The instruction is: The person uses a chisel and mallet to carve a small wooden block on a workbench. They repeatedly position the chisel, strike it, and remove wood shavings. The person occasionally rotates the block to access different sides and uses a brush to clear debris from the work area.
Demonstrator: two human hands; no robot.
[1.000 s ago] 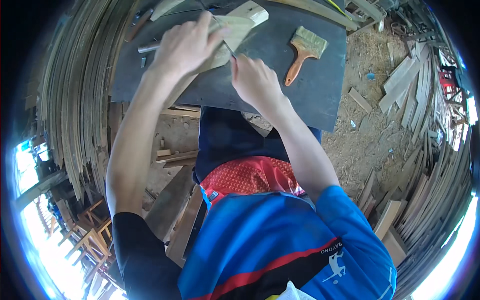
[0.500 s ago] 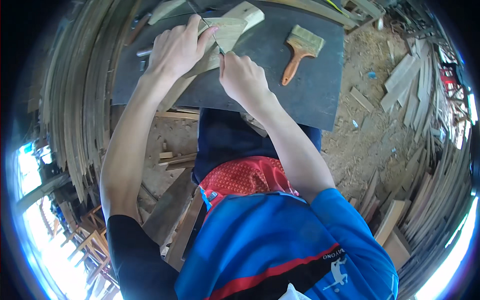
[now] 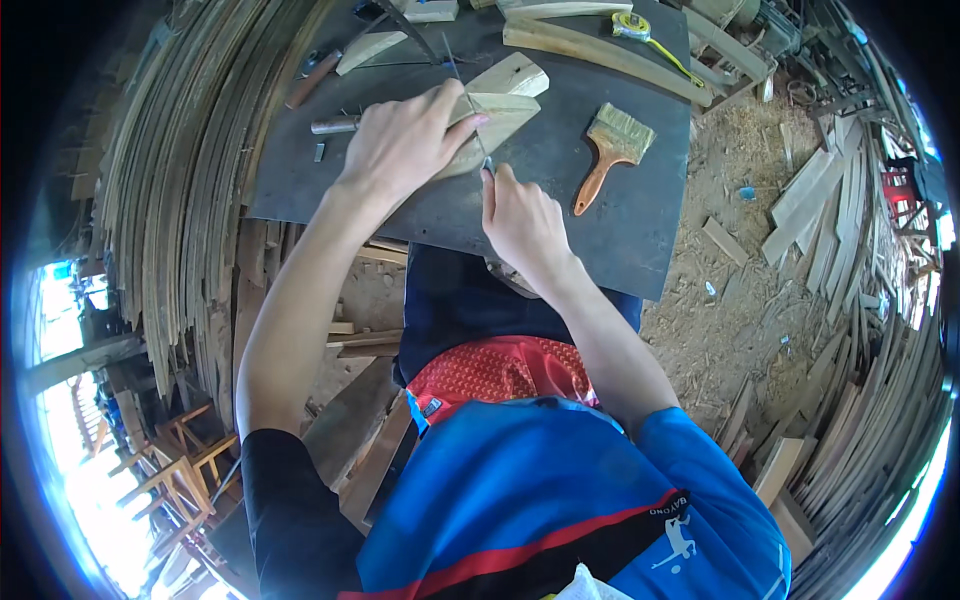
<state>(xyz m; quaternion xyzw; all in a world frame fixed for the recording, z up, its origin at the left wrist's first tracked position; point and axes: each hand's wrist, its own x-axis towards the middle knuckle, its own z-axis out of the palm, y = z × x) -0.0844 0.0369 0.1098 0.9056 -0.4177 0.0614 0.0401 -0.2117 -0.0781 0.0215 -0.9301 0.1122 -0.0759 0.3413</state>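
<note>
Since the earlier frames our right hand (image 3: 520, 215) has drawn back toward the near edge of the dark work board (image 3: 600, 235), and the thin metal blade (image 3: 470, 105) it works now lies long across the pale wooden piece (image 3: 495, 118) rather than short at its far end. Our left hand (image 3: 400, 140) has kept its place, fingers laid flat and close together over the near part of that piece, pressing it down on the board, with the fingertips just beside the blade's line. Our right fingers are pinched shut on the blade's near end; whether it has a handle we cannot tell, since the hand hides it. We judge the chief danger to be a slip: if the blade jumps out of its track, it would run into our left fingertips, which lie so near it; and if the left hand eases its pressure, the piece could turn under the stroke and spoil the line. A second wooden block (image 3: 515, 72) touches the piece on its far side, and a paintbrush (image 3: 610, 150) with an orange handle lies near on the right, apart from our hand. Bare board shows between the brush and the right hand, so the stroke has room toward us, though the board's near edge is close behind the wrist.
</note>
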